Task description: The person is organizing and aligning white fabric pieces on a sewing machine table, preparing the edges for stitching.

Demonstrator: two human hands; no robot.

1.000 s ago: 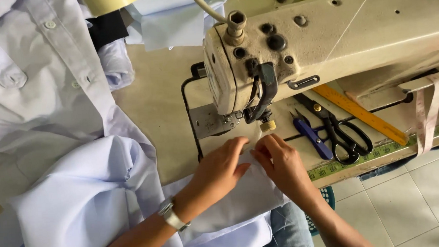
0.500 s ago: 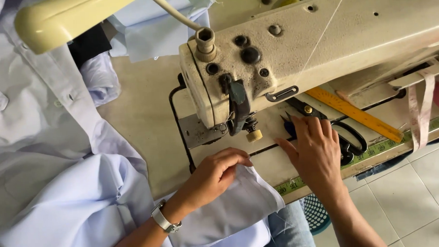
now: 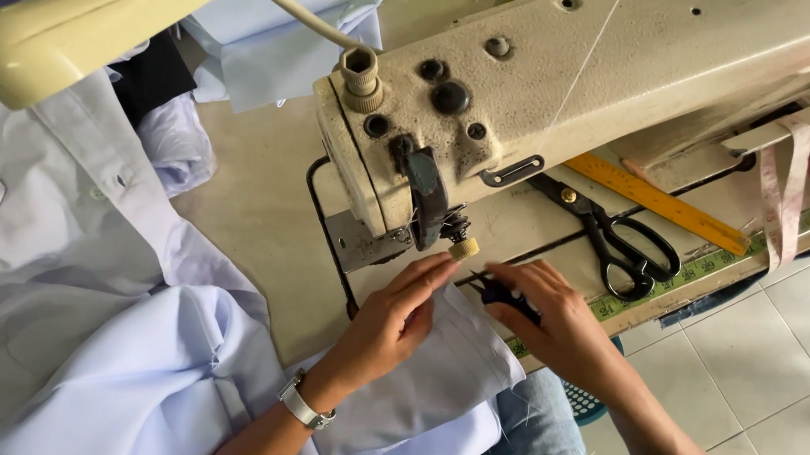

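My left hand (image 3: 393, 326), with a watch on its wrist, presses on a pale blue fabric piece (image 3: 439, 381) just in front of the presser foot (image 3: 460, 243) of a cream sewing machine (image 3: 526, 86). Its fingertips reach toward the needle area. My right hand (image 3: 559, 325) is closed on small blue thread snips (image 3: 496, 292), whose tips point left toward the fabric edge beside the left fingers. The fabric piece hangs over the table's front edge onto my lap.
Black shears (image 3: 619, 236) and a yellow ruler (image 3: 659, 203) lie on the table to the right of the machine. A pink measuring tape (image 3: 785, 174) hangs over the edge. Pale shirts (image 3: 89, 296) pile up at left, and a cream lamp (image 3: 69, 37) sits above them.
My right hand left the fabric, reached right to the tools near the shears, and came back holding the blue snips. My left hand stayed on the fabric.
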